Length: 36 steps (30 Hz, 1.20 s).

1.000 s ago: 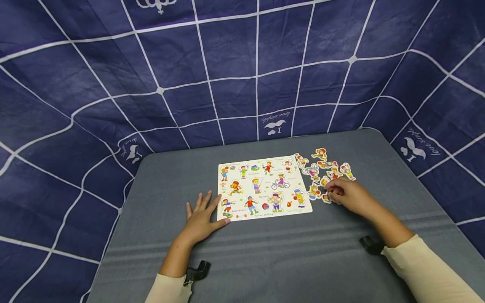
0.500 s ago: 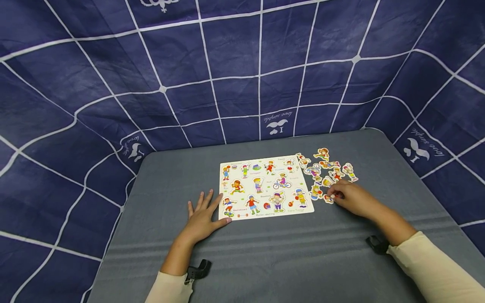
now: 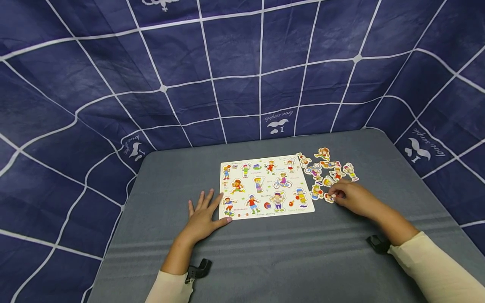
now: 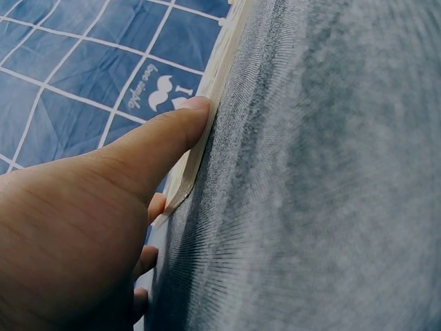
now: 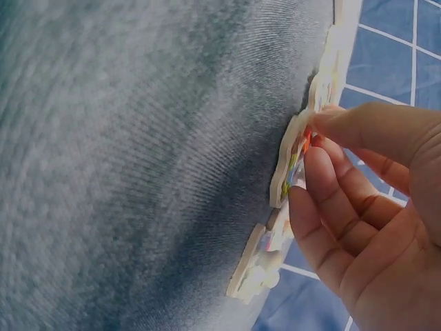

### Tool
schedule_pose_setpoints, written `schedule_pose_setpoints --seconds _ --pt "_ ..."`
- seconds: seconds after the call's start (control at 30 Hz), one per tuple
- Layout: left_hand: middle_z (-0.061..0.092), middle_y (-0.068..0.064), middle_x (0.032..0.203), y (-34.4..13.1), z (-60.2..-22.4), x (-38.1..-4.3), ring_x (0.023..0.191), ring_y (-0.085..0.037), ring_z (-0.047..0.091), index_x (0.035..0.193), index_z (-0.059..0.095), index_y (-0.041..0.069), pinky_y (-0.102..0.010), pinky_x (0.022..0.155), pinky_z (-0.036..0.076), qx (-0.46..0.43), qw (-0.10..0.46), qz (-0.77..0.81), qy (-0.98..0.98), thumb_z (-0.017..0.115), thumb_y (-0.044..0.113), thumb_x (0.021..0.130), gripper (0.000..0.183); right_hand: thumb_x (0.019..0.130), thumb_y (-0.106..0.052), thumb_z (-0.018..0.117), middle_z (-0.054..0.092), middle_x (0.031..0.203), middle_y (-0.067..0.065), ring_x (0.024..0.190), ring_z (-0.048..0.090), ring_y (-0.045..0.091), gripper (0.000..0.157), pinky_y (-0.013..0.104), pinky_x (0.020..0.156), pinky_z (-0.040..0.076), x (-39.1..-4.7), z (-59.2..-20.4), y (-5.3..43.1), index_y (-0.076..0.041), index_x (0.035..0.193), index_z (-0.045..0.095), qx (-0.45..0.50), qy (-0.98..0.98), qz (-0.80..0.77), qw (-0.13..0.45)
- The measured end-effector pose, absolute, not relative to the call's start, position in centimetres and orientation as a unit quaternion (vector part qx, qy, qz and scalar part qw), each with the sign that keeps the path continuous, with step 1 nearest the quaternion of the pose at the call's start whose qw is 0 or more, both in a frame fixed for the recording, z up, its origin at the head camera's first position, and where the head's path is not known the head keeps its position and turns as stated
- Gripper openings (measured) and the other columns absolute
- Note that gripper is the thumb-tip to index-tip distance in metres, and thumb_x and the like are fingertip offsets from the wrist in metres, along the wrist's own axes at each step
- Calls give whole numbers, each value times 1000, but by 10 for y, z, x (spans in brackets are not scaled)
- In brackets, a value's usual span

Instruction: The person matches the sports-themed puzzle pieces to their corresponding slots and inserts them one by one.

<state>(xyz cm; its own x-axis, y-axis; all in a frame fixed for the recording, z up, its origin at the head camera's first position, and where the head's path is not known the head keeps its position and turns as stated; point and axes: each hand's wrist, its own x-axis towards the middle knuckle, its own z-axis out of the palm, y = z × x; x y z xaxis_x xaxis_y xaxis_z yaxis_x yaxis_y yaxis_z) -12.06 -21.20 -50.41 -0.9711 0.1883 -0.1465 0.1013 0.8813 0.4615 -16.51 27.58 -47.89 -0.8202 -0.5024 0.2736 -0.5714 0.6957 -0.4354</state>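
Note:
A pale puzzle board [image 3: 289,194] printed with children doing sports lies flat on the table. My left hand [image 3: 198,221] is spread at its lower left corner, and in the left wrist view the thumb [image 4: 193,110] presses on the board's edge [image 4: 215,86]. To the right of the board, my right hand [image 3: 354,197] reaches into a loose group of cut-out figure pieces. Its thumb and fingers pinch one puzzle piece [image 5: 293,162], low at the table; the fingertips hide part of that piece. A white knob shows beside them in the head view.
Several loose puzzle pieces, such as a bicycle figure [image 3: 313,171] and a figure at the far right [image 3: 350,171], lie close together beside the board. Dark grey cloth covers the table [image 3: 265,261]. A blue gridded curtain [image 3: 235,101] rises behind and at both sides.
My right hand shifts very slightly over the nearest pieces, and a white knob comes into view beside its fingertips. The left hand stays on the board's corner.

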Motion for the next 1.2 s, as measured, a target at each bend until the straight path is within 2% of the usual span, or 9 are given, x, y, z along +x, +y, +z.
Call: schedule_pose_setpoints --seconds 0.5,1.2 --pt "13 -10 171 -215 -503 -121 159 -40 -2 161 29 28 -74 117 -12 72 96 230 966 68 69 84 95 82 -2 78 59 79 -11 71 51 2 16 21 63 43 -165 -466 250 -14 91 72 258 -926 270 52" --pt "12 -9 171 -213 -505 -120 159 -40 -2 161 30 30 -74 117 -11 79 93 224 967 67 70 84 94 86 -11 79 60 80 -7 71 51 4 9 21 63 43 -165 -471 181 -14 92 73 242 -913 327 32"
